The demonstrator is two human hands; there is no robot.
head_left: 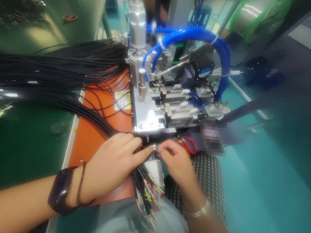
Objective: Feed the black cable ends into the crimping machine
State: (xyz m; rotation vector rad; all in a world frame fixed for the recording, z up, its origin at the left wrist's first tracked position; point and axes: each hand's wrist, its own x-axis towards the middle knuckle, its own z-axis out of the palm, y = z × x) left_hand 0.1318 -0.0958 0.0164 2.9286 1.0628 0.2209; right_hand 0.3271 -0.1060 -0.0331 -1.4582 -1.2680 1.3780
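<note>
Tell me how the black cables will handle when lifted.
The black cables look floppy, since they sag in loose curves across the orange mat. Being thin and glossy, they probably slide apart and tangle easily. Together, so many strands may feel moderately heavy.

A factory workshop for electronic cable assembly is shown. This is indicated by a pneumatic wire-processing machine (163,95) at the centre of the frame, which is supplied by blue air hoses (190,37). A green-flanged wire spool (258,17) is seen at the upper right. Black multicore cables (50,69) are spread at the left across an orange work mat (97,102), beside a green bench mat (20,153). A teal epoxy-coated floor (263,182) is visible at the right.
</note>
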